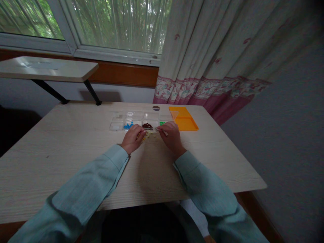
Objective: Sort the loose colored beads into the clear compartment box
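Note:
A clear plastic compartment box (116, 126) lies on the table with its see-through lid (152, 115) folded back behind it. Small blue pieces (128, 126), dark brown pieces (147, 126) and green pieces (162, 123) sit in separate compartments. Loose pale yellow pieces (151, 134) are scattered on the table in front of the box. Beside them on the left, my left hand (133, 137) is closed, its fingertips curled toward the pieces. My right hand (172, 135) is pinched at the box's front edge, partly covering the green pieces. Whatever either hand's fingers hold is too small to make out.
An orange tray (188, 123) lies right of the box, partly under the lid. A round dark spot (156, 108) shows near the table's back edge. A raised shelf (50, 69) on black legs stands back left. A curtain (192, 67) hangs behind the table (76, 152).

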Tool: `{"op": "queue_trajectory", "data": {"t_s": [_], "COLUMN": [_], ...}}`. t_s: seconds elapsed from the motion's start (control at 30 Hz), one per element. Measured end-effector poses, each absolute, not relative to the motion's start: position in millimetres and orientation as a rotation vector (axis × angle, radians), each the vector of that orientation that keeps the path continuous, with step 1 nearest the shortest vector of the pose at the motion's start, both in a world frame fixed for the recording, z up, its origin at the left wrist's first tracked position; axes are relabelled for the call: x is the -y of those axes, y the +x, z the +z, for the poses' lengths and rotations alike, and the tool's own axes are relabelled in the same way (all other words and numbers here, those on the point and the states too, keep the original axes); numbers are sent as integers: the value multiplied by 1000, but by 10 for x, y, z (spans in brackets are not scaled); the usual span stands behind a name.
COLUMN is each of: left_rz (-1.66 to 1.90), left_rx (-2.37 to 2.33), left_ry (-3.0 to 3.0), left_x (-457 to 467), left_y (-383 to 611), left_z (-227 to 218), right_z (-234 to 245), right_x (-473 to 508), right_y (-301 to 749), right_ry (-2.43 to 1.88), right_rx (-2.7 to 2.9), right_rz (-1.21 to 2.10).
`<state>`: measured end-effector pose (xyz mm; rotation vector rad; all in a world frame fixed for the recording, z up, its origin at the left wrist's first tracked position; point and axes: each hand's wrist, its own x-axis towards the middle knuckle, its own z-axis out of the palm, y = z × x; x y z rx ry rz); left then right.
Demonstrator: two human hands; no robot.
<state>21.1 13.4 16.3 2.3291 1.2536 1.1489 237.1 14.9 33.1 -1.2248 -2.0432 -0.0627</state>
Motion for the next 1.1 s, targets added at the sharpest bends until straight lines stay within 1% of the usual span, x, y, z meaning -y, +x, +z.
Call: {"op": "queue_trajectory", "data": {"t_s": [0.17,0.33,0.9,1.1], "left_rz": [1174,1187,1191,1124], "left_rx": [-1256,-1273,-1271,-1265], "left_ry": [2327,2326,2328,2420], "left_x": [-164,-184,-185,-213], "left_y": [174,147,131,110], "left_z": [166,148,158,137], "right_z": [277,169,105,113], "right_x": [-278,-382,-423,-413], "right_y": [2573,2696,2717,2700], "right_ry": [-1407,-1539,-1575,-1551], "right_rx": [1805,1727,1738,1738], "right_rz": [-155,-133,-107,-59]}}
